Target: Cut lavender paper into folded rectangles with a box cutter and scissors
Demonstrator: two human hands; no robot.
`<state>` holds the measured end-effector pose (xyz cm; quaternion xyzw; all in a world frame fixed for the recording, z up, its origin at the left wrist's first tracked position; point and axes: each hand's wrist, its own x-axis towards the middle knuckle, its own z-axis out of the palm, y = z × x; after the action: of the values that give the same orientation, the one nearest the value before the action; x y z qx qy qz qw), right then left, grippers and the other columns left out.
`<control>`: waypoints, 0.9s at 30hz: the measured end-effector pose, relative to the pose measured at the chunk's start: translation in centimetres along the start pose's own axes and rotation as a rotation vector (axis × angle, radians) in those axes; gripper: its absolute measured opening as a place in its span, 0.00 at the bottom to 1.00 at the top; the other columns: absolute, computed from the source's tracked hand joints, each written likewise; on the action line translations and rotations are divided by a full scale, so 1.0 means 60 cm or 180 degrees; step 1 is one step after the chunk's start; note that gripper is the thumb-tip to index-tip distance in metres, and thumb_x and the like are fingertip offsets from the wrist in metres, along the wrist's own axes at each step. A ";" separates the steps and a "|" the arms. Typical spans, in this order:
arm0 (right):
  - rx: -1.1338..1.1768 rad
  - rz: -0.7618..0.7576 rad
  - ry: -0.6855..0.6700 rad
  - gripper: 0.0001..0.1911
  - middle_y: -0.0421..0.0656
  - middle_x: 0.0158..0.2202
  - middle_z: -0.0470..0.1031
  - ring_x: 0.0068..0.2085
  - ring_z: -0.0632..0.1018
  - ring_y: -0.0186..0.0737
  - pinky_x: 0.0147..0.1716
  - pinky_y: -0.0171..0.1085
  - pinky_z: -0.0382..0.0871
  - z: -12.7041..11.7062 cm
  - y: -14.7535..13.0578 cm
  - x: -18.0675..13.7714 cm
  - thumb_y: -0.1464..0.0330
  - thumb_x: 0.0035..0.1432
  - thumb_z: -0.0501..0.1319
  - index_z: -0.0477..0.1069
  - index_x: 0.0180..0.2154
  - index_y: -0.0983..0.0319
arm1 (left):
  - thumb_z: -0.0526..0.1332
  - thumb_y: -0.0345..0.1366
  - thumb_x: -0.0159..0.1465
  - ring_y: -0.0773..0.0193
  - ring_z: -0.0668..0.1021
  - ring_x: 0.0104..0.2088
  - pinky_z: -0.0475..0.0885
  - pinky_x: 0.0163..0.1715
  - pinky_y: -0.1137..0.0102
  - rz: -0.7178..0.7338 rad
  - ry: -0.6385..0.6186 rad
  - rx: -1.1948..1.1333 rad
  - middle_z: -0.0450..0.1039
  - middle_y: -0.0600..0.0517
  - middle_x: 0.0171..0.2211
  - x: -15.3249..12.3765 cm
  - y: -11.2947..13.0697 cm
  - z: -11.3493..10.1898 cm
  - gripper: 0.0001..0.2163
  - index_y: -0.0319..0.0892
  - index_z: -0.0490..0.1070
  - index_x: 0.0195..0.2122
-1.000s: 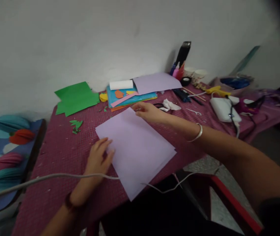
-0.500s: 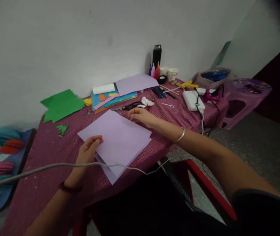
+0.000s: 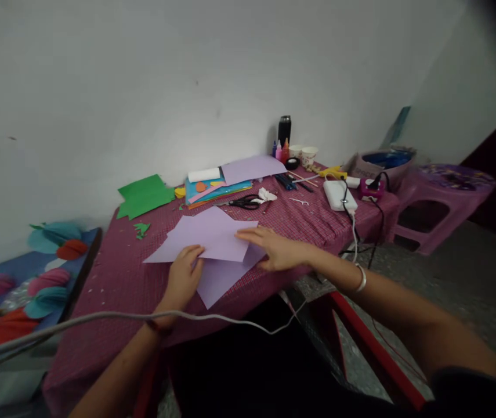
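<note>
Two lilac paper sheets (image 3: 213,238) lie fanned apart on the red checked tablecloth (image 3: 112,278) near the table's front edge. My left hand (image 3: 183,278) rests on the near left part of the sheets, fingers pressed down on the paper. My right hand (image 3: 274,248) lies flat with fingers stretched out over the right edge of the top sheet. A silver bangle (image 3: 359,280) circles my right wrist.
Black scissors (image 3: 244,202), a stack of coloured paper (image 3: 217,187) and green sheets (image 3: 143,195) lie further back. Bottles, cups, a glue gun (image 3: 332,172) and a white box (image 3: 339,194) sit at the far right. A pink stool (image 3: 443,197) stands beside the table. A white cable (image 3: 100,318) crosses in front.
The lilac sheets have slid apart into a fan. My right hand moved from the far corner to the right edge, nearer me; my left hand shifted right onto the paper. The camera pulled back.
</note>
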<state>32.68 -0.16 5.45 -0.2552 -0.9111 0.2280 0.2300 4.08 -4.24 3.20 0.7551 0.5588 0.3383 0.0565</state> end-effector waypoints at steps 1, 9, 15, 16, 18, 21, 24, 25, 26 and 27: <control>-0.0112 -0.0023 0.0038 0.45 0.51 0.66 0.55 0.65 0.58 0.51 0.63 0.53 0.47 0.010 -0.008 -0.004 0.71 0.46 0.65 0.52 0.65 0.57 | 0.52 0.36 0.62 0.54 0.75 0.48 0.69 0.52 0.55 -0.0004 -0.0006 -0.0087 0.74 0.43 0.46 -0.006 0.015 0.006 0.15 0.41 0.74 0.44; -0.0277 0.0245 0.0447 0.17 0.41 0.53 0.74 0.61 0.66 0.49 0.64 0.57 0.39 0.007 0.038 -0.057 0.71 0.52 0.62 0.76 0.44 0.48 | 0.53 0.46 0.64 0.54 0.76 0.44 0.70 0.48 0.59 -0.0321 -0.0021 0.0160 0.75 0.44 0.46 0.037 0.017 -0.055 0.19 0.42 0.70 0.50; 0.0305 0.0960 0.1648 0.11 0.46 0.42 0.79 0.46 0.78 0.47 0.53 0.52 0.66 -0.044 0.112 -0.164 0.63 0.55 0.58 0.77 0.37 0.55 | 0.61 0.44 0.53 0.48 0.73 0.52 0.66 0.50 0.61 -0.1235 -0.0327 0.0584 0.71 0.36 0.51 0.172 -0.122 -0.080 0.23 0.34 0.70 0.47; 0.0355 0.1220 0.1954 0.11 0.46 0.38 0.80 0.41 0.79 0.47 0.46 0.49 0.71 -0.049 0.124 -0.177 0.61 0.55 0.58 0.77 0.36 0.55 | 0.64 0.44 0.49 0.47 0.73 0.51 0.66 0.49 0.62 -0.1260 -0.0433 0.0536 0.72 0.36 0.50 0.186 -0.135 -0.072 0.24 0.34 0.71 0.45; 0.0325 0.1693 0.2515 0.11 0.44 0.31 0.79 0.33 0.78 0.46 0.37 0.47 0.74 -0.059 0.145 -0.199 0.59 0.53 0.59 0.76 0.33 0.57 | 0.68 0.43 0.42 0.46 0.75 0.48 0.68 0.44 0.63 -0.1311 -0.0662 0.0439 0.75 0.37 0.45 0.206 -0.153 -0.054 0.24 0.36 0.73 0.39; 0.0246 0.2136 0.3322 0.11 0.45 0.32 0.79 0.34 0.78 0.47 0.39 0.47 0.73 -0.083 0.167 -0.218 0.60 0.49 0.61 0.75 0.32 0.60 | 0.69 0.43 0.37 0.48 0.77 0.38 0.69 0.36 0.65 -0.1428 -0.1077 0.0316 0.77 0.45 0.31 0.229 -0.169 -0.033 0.18 0.40 0.73 0.27; 0.0302 0.2303 0.4237 0.14 0.51 0.41 0.78 0.41 0.78 0.46 0.45 0.44 0.71 -0.117 0.179 -0.226 0.62 0.49 0.62 0.74 0.37 0.63 | 0.69 0.43 0.36 0.52 0.76 0.29 0.68 0.29 0.66 -0.1607 -0.1522 0.0180 0.73 0.51 0.20 0.245 -0.182 -0.024 0.14 0.42 0.71 0.20; 0.0367 0.2250 0.4542 0.16 0.53 0.43 0.78 0.43 0.78 0.46 0.47 0.44 0.70 -0.128 0.184 -0.227 0.63 0.49 0.62 0.74 0.38 0.64 | 0.68 0.44 0.36 0.53 0.76 0.28 0.67 0.27 0.66 -0.1657 -0.1652 0.0116 0.73 0.51 0.20 0.248 -0.183 -0.023 0.13 0.42 0.71 0.20; 0.0465 0.2147 0.4856 0.16 0.54 0.44 0.77 0.45 0.77 0.46 0.48 0.43 0.69 -0.139 0.189 -0.228 0.64 0.48 0.62 0.73 0.39 0.65 | 0.68 0.44 0.37 0.53 0.76 0.27 0.68 0.26 0.67 -0.1689 -0.1770 0.0061 0.73 0.51 0.21 0.251 -0.182 -0.024 0.13 0.41 0.72 0.21; 0.0586 0.2027 0.5150 0.17 0.54 0.44 0.77 0.46 0.77 0.45 0.48 0.44 0.69 -0.149 0.195 -0.230 0.65 0.48 0.62 0.73 0.40 0.65 | 0.67 0.44 0.38 0.54 0.76 0.27 0.68 0.25 0.67 -0.1701 -0.1866 -0.0022 0.75 0.50 0.23 0.253 -0.177 -0.026 0.14 0.41 0.73 0.23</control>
<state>52.22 3.61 2.15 -0.5615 -0.3316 0.1030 0.7511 -3.15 12.62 6.23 0.6474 0.6946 0.0836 0.3022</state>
